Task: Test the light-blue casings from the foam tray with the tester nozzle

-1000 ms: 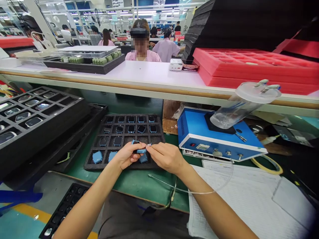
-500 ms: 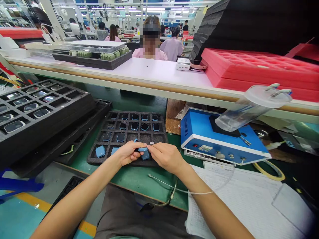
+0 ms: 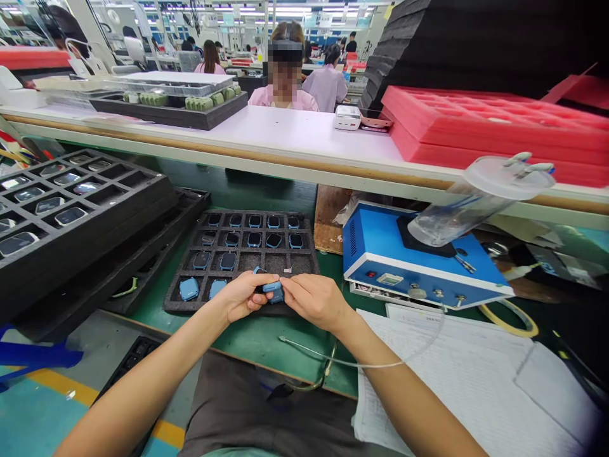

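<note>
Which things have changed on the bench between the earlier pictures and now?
Only a little: against the foam tray, both hands, left and right, have come slightly nearer the person, and the small pale piece beyond the fingertips shows more clearly. The left hand still holds the blue watch case. The blue machine and thin hose look unchanged.

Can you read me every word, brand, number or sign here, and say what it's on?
No text is readable.
Blue machine: panel markings too small.
Papers: print too small and blurred.
White device: marks too small.
Hanging sheets: too blurred.
</note>
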The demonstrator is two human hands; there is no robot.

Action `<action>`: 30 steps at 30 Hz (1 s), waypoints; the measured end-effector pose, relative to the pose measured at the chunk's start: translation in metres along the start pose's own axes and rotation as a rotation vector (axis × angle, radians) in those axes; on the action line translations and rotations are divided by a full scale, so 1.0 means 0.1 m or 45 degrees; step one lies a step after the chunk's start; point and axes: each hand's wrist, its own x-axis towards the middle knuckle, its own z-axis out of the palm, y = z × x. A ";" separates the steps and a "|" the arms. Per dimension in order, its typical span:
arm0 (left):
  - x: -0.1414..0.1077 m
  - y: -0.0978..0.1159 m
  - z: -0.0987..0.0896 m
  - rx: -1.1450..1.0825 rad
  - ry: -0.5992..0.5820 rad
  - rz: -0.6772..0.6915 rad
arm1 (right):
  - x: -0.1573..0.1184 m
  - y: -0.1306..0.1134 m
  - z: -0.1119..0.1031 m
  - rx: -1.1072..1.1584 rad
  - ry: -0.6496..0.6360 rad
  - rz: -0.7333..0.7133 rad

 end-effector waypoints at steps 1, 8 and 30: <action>-0.01 -0.02 0.02 -0.001 -0.007 0.004 | -0.01 0.00 0.00 -0.017 0.021 0.012; -0.07 -0.08 0.05 -0.068 0.004 0.100 | 0.01 0.02 -0.10 0.060 0.051 0.007; -0.11 -0.14 -0.01 -0.109 0.074 0.109 | 0.02 -0.07 -0.09 0.136 0.031 -0.063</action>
